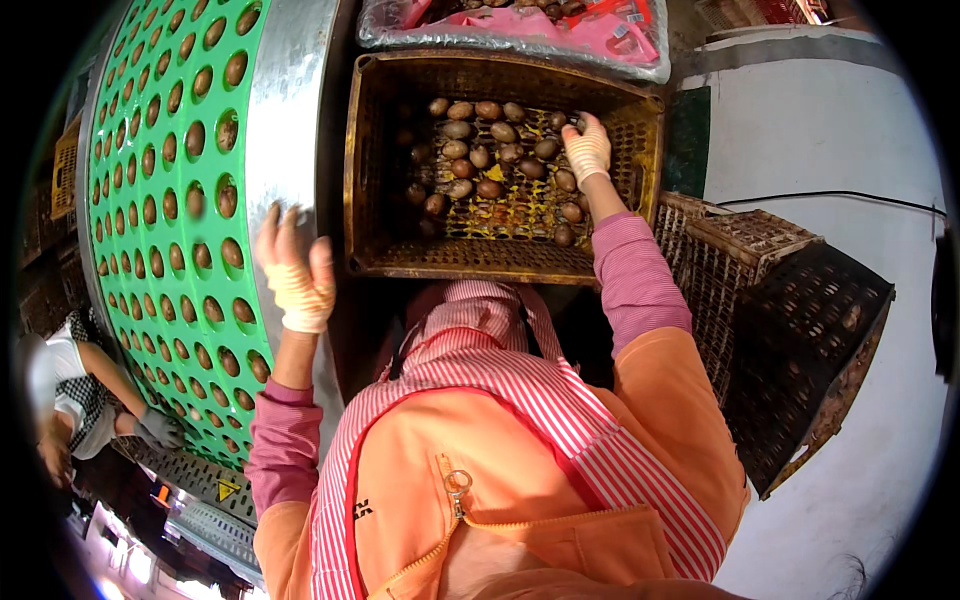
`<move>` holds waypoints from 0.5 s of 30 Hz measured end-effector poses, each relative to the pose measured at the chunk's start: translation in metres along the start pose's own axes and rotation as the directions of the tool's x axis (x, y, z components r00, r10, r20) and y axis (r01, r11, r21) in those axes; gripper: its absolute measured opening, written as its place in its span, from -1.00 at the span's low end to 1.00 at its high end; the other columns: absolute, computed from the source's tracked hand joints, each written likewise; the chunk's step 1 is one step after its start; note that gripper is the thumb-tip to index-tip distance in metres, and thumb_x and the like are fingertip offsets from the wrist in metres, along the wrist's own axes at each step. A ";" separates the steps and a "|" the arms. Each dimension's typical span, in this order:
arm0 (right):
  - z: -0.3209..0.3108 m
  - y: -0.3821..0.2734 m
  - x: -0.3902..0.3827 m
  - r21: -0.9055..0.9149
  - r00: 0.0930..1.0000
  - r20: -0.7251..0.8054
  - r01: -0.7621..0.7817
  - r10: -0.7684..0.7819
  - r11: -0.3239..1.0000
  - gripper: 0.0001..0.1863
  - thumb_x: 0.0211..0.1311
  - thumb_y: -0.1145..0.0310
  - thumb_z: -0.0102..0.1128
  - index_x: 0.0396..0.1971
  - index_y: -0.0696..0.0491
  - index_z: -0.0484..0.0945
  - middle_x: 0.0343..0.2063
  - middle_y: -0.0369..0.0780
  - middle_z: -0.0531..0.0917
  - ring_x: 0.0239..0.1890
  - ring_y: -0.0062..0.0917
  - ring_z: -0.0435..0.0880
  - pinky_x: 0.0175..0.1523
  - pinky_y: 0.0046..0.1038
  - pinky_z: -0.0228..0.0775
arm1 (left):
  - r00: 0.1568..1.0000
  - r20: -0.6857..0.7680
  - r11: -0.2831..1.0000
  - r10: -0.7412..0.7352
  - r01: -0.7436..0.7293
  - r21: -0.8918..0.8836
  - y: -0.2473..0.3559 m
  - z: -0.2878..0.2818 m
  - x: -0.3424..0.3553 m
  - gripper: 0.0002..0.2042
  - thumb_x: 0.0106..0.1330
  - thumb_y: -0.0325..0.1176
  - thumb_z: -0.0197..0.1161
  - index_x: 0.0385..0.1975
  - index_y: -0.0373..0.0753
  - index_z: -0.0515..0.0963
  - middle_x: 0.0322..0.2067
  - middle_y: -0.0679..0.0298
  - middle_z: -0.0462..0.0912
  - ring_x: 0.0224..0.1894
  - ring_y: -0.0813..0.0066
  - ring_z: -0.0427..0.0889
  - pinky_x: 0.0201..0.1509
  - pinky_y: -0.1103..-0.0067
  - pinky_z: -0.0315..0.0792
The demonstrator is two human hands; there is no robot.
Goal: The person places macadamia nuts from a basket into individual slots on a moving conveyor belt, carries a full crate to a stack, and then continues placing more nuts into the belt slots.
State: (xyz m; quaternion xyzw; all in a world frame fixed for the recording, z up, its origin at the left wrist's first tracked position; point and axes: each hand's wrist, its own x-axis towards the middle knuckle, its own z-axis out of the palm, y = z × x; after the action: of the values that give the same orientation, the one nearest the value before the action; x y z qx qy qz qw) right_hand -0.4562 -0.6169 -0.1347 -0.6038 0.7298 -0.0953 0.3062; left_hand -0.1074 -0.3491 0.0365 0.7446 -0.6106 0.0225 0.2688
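Brown speckled eggs [490,189] lie scattered in a deep brown plastic crate [470,262] in front of me. My right hand [588,150] reaches into its far right part, thumb and fingers curled around an egg that they partly hide. Another egg [558,120] lies just beside the fingertips. My left hand [295,270] is open, fingers spread, over the metal edge [285,120] of a machine on the left, with nothing in it. Both hands wear pale wraps. Beyond that edge, a green holed conveyor [170,240] carries rows of eggs in its round pockets.
A plastic-lined container with pink sheeting [600,40] sits beyond the crate. Mesh crates [740,240] and a tilted black crate [810,350] stand at my right, by a pale surface. At lower left, another person's gloved hand [160,428] is at the conveyor.
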 end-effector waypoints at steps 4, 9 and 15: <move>0.003 0.007 0.027 0.066 0.932 0.176 -0.332 0.317 0.941 -0.21 0.12 -0.02 0.28 0.34 -0.13 0.23 0.33 0.02 0.22 0.31 -0.06 0.30 0.33 -0.16 0.23 | 0.906 0.409 0.950 0.109 0.026 -0.311 0.056 0.053 0.076 -0.56 0.23 -0.37 0.25 0.12 -0.27 0.42 0.10 0.00 0.45 0.15 0.03 0.44 0.24 0.35 0.34; 0.014 -0.030 0.015 -0.030 0.870 0.225 -0.444 0.439 0.896 -0.18 0.11 -0.01 0.31 0.36 -0.14 0.19 0.40 0.01 -0.01 0.32 0.03 0.26 0.33 -0.05 0.22 | 0.556 0.809 0.947 -0.192 0.320 0.005 0.068 0.180 0.073 -0.33 0.15 -0.14 0.38 0.26 -0.13 0.28 0.31 -0.08 0.15 0.24 -0.12 0.33 0.23 0.24 0.38; 0.022 -0.023 -0.009 -0.067 0.948 0.200 -0.238 0.247 0.969 -0.33 0.07 0.04 0.37 0.20 -0.08 0.45 0.38 -0.03 0.00 0.22 0.02 0.39 0.31 -0.14 0.29 | 0.500 0.793 0.925 -0.348 0.322 0.203 0.100 0.238 0.046 -0.30 0.03 -0.11 0.49 0.20 -0.10 0.35 0.39 -0.10 -0.02 0.32 -0.17 0.20 0.23 0.19 0.37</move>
State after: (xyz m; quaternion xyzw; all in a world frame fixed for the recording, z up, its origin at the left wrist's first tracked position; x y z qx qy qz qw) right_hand -0.4244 -0.6094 -0.1378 -0.5224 0.7645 0.0215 0.3770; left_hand -0.2580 -0.5029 -0.1129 0.7771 -0.5082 -0.3672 -0.0548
